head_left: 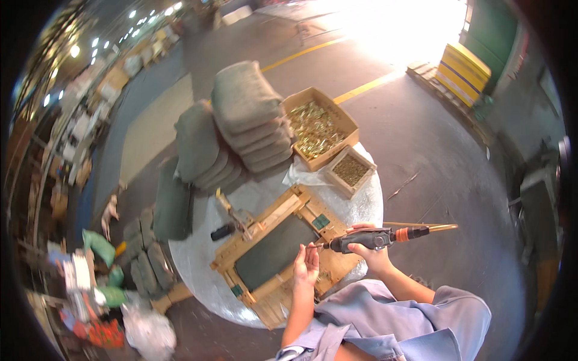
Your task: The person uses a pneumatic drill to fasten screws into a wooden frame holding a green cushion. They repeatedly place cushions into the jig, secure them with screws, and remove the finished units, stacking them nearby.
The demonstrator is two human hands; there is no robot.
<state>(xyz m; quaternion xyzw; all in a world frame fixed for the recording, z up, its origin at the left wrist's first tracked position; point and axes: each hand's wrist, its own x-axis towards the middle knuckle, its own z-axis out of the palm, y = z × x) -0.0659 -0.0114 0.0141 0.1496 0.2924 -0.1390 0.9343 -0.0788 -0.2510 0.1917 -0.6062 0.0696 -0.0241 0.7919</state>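
Note:
A black inline air screwdriver [360,240] with an orange ring lies level in my right hand [376,257], whose fingers wrap round its body. My left hand [307,268] is at the tool's tip with thumb and fingers pinched together; whatever they hold is too small to make out. Below and left of the tip, a dark grey-green panel [272,251] rests inside a wooden jig [226,255]. On the jig's far left side is a clamp with a black handle [223,232]. Green pads [321,222] mark two of its corners.
The round table [191,265] is covered in clear plastic. Stacked grey-green padded panels [244,102] stand at its far side. Beside them are a cardboard box [351,139] of brass-coloured pieces and a small wooden box [368,174] of tiny parts. An amber hose [444,227] trails from the tool.

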